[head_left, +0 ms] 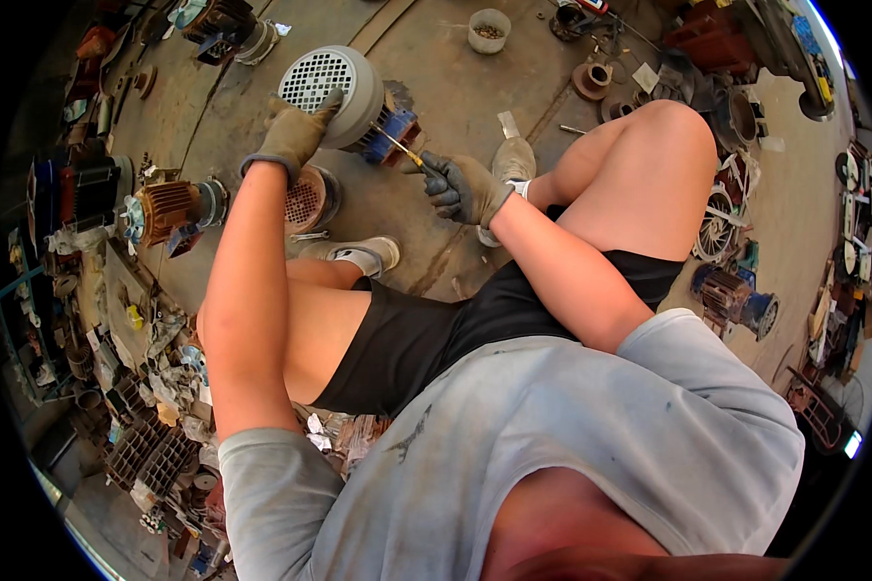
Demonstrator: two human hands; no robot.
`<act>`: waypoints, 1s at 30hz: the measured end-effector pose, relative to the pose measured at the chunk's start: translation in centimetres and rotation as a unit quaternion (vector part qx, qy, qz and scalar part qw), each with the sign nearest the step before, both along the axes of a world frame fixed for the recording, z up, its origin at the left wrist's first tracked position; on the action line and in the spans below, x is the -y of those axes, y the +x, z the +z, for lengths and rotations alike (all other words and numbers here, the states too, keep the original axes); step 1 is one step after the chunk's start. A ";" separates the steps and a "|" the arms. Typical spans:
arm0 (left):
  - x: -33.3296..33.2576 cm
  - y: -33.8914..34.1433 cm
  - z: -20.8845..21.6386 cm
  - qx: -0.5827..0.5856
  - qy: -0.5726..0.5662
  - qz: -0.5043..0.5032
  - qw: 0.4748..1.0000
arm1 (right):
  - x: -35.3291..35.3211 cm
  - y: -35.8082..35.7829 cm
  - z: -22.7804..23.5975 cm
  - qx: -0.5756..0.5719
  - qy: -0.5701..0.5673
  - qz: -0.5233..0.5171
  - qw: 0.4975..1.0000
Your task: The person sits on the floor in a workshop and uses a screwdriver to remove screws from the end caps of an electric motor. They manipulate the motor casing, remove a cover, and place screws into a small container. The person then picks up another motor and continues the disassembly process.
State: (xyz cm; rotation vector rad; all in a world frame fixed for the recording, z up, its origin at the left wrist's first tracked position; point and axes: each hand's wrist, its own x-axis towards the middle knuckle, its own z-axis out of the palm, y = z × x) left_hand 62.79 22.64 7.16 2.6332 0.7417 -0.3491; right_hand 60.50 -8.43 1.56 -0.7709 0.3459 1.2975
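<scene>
A pale grey fan cover with a grid of holes in its end sits on an electric motor with a blue body. My left hand, in a dark work glove, grips the cover's near rim, thumb on its side. In my gloved right hand is a screwdriver with a yellow and black handle. Its shaft reaches toward the cover's edge beside the blue body; whether the tip touches is too small to tell. Just below the cover stands another round housing with a rusty grille.
A copper-coloured motor lies at the left, another motor at the far left. A small bucket stands beyond. Rusty round parts lie far right, a blue motor nearer right. Scrap is heaped at the near left.
</scene>
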 end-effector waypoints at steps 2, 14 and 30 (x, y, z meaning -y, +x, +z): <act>-0.6 0.0 -0.4 0.002 0.008 -0.002 1.000 | 0.2 0.0 0.4 -0.015 0.016 0.002 1.000; -0.5 0.1 -0.6 0.014 -0.004 0.038 0.999 | -0.8 -2.1 0.9 0.683 -0.376 0.075 0.621; -1.4 0.9 -1.4 0.006 -0.058 0.041 0.997 | -1.0 -2.1 -1.8 0.573 -0.296 0.052 0.763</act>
